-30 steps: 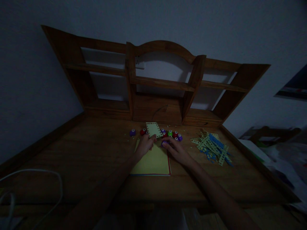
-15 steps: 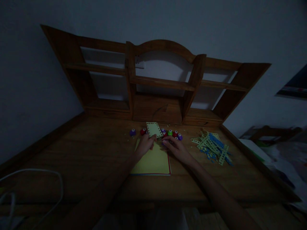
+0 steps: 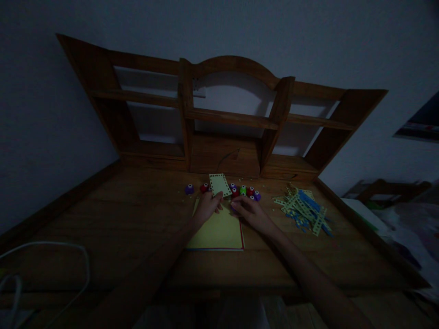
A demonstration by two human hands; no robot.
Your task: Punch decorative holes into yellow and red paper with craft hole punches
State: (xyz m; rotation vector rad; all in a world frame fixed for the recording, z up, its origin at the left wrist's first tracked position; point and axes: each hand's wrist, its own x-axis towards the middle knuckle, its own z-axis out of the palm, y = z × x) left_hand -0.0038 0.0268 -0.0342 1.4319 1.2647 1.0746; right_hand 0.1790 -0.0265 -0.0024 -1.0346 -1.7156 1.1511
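My left hand (image 3: 206, 206) pinches the lower edge of a small pale yellow card (image 3: 219, 184), with a row of punched holes along its borders. Close by on the right, my right hand (image 3: 249, 210) has its fingers closed around a small purple craft punch (image 3: 233, 209), mostly hidden by the fingers. Both hands are above a stack of yellow paper (image 3: 216, 234) with red and blue sheets showing at its edges. Behind the hands stand several craft punches, among them a green one (image 3: 243, 189), a red one (image 3: 204, 188) and a purple one (image 3: 189, 189).
A heap of punched yellow and blue paper strips (image 3: 307, 210) lies on the right of the wooden desk (image 3: 113, 228). Tiny paper bits are scattered near the punches. A wooden shelf unit (image 3: 226, 118) rises at the back. A white cable (image 3: 85, 256) loops at the lower left.
The card and my left hand have barely shifted. My right hand has moved very slightly, its fingers still closed near the card's lower right corner.
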